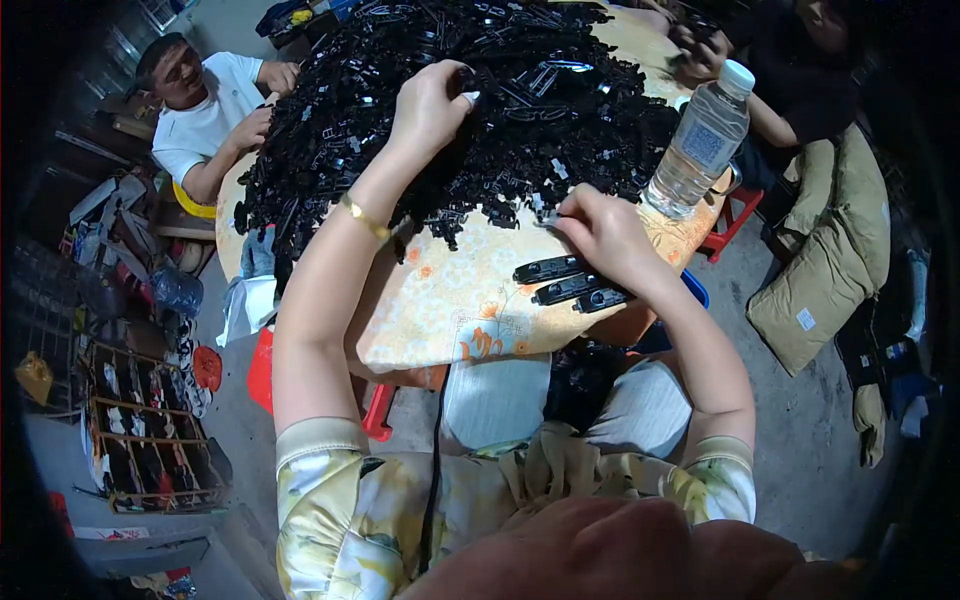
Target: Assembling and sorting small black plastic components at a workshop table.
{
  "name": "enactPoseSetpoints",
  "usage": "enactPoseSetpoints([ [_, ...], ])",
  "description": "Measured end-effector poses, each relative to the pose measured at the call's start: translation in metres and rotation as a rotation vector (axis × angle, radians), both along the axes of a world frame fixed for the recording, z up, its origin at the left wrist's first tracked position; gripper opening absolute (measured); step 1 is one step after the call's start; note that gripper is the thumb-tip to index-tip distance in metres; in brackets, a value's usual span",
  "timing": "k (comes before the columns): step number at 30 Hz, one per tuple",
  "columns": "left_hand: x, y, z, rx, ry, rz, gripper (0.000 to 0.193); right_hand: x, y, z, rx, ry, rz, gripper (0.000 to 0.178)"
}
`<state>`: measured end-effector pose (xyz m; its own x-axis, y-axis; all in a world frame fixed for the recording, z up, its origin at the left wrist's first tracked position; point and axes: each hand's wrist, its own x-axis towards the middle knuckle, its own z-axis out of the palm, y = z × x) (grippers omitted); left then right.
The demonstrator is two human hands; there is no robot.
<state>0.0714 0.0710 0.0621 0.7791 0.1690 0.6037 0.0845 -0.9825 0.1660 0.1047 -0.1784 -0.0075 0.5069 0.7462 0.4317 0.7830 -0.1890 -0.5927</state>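
Observation:
A large heap of small black plastic parts (pixel 340 130), mixed with shiny metal-coloured bits, covers most of the table. My left hand (pixel 430 108) is over the middle of the heap, its fingers curled; whatever they hold is hidden. Something white wraps its thumb tip. At the heap's near edge, my right hand (pixel 602 232) has thumb and forefinger pinched together by a small pale bit that I cannot make out. Just below that hand, several long black plastic pieces (pixel 568 288) lie side by side on the flowered tablecloth (pixel 420 310).
A clear plastic bottle with a white cap (pixel 704 140) stands on the table at the right. One person (pixel 200 110) sits at the far left, another (pixel 780 90) at the far right. Tan sacks (pixel 825 270) lie on the floor at right; a rack (pixel 150 430) is at left.

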Motion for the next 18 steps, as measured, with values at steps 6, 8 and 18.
enactPoseSetpoints([
  [6,-0.055,-0.058,-0.021,-1.339,0.178,-0.531,0.036,-0.002,-0.015,0.02,0.249,0.505,0.024,0.019],
  [8,-0.062,-0.07,-0.034,-1.479,0.272,-0.584,0.033,-0.001,-0.017,0.021,0.349,0.625,0.047,0.018],
  [18,-0.068,-0.08,-0.06,-1.591,0.329,-0.609,0.031,-0.012,0.0,0.007,0.47,-0.164,0.063,0.022],
])
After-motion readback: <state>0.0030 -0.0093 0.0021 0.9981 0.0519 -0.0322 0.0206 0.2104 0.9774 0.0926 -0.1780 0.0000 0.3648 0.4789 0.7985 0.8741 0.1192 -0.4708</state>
